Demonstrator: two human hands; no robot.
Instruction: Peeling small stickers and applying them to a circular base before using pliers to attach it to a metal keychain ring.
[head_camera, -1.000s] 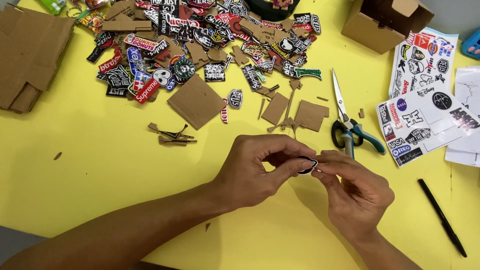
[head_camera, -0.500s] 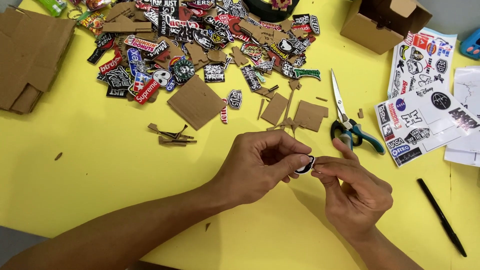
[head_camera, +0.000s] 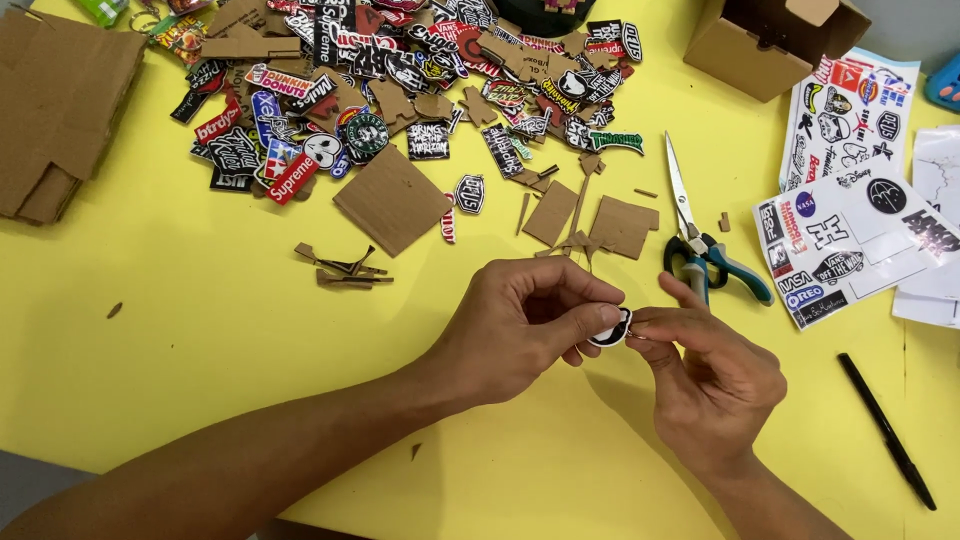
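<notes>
We found both hands raised just above the yellow table (head_camera: 180, 330), meeting near its middle front. The left hand (head_camera: 515, 330) and the right hand (head_camera: 715, 375) each pinched the same small sticker (head_camera: 611, 326), the left thumb and forefinger closed on its left edge, the right fingertips closed on its right edge. The sticker was a small rounded cut-out, white in the centre with a black outline; most of it lay hidden behind the fingers, so we could not make out its design, and it may have been backed with cardboard, though the view did not settle that.

Just beyond the right hand lay a pair of scissors (head_camera: 690, 225), blades shut, handles blue-green and pointing toward us. To the left of the scissors we noted flat cardboard pieces (head_camera: 620, 225) and thin cardboard scraps (head_camera: 340, 267). A larger cardboard square (head_camera: 392, 200) lay farther left. Along the far edge spread a pile of stickers (head_camera: 400, 80), many colours, mixed with cardboard offcuts. At the right lay printed sticker sheets (head_camera: 850, 190), well apart from a black pen (head_camera: 885, 430) near the right edge. A cardboard box (head_camera: 760, 45) stood at the far right, and folded cardboard (head_camera: 60, 110) lay at the far left.
</notes>
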